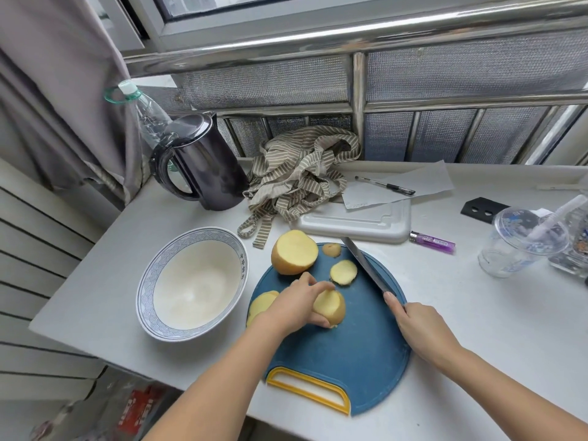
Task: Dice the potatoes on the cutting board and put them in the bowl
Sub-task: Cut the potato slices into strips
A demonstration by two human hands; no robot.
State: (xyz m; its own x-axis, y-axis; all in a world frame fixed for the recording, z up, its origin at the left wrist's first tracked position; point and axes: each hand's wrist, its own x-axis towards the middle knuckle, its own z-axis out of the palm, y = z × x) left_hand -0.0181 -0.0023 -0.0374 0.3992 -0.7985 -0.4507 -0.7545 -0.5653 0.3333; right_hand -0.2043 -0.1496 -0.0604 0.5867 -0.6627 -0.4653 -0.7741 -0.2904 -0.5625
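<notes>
The left hand [297, 302] curls its fingers round a cut yellow potato chunk [331, 308], holding it on the round blue plastic cutting board with a yellow handle [350, 361]. The right hand [421, 329] grips a steel-bladed kitchen knife [366, 265], its tip pointing away across the board. A flat round potato slice [343, 272] lies just beside the blade, and a large potato half [294, 251] sits at the far edge. A white ceramic bowl with a blue-patterned rim [149, 281] stands just left of the board.

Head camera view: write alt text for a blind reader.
On a round blue cutting board, the left hand holds a potato piece while the right hand grips a knife. An empty white bowl sits left of it.
</notes>
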